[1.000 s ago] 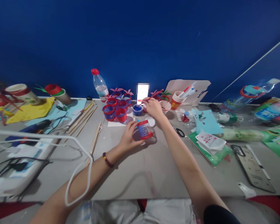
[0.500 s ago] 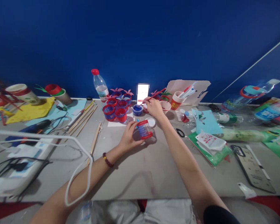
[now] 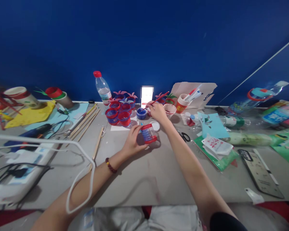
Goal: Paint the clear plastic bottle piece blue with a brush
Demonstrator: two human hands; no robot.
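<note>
My left hand [image 3: 134, 142] is closed around a small clear plastic cup [image 3: 148, 134] with red painted bands at both ends and blue between, tilted on its side just above the table. My right hand [image 3: 158, 112] pinches a red-handled paintbrush [image 3: 160, 97], its tip in the open jar of blue paint [image 3: 141, 113]. A white round lid [image 3: 155, 125] lies behind the cup. Left of the jar stand several red and blue painted cups [image 3: 112, 116], some with pink leaf-shaped tops. A bowl with red stains [image 3: 170, 109] is just right of my right hand.
A water bottle [image 3: 102, 88] with a red cap stands behind the painted cups. Wooden sticks [image 3: 97, 144], a power strip [image 3: 36, 170] and a looping white cable lie left. Scissors [image 3: 184, 136], a paper cup of pens [image 3: 182, 104] and a phone [image 3: 261, 175] are right. A lit phone [image 3: 147, 95] leans at the wall.
The brush handle has tipped lower, with its tip still in the blue paint jar, and my right hand has shifted slightly. My left hand and the cup look nearly unchanged.
</note>
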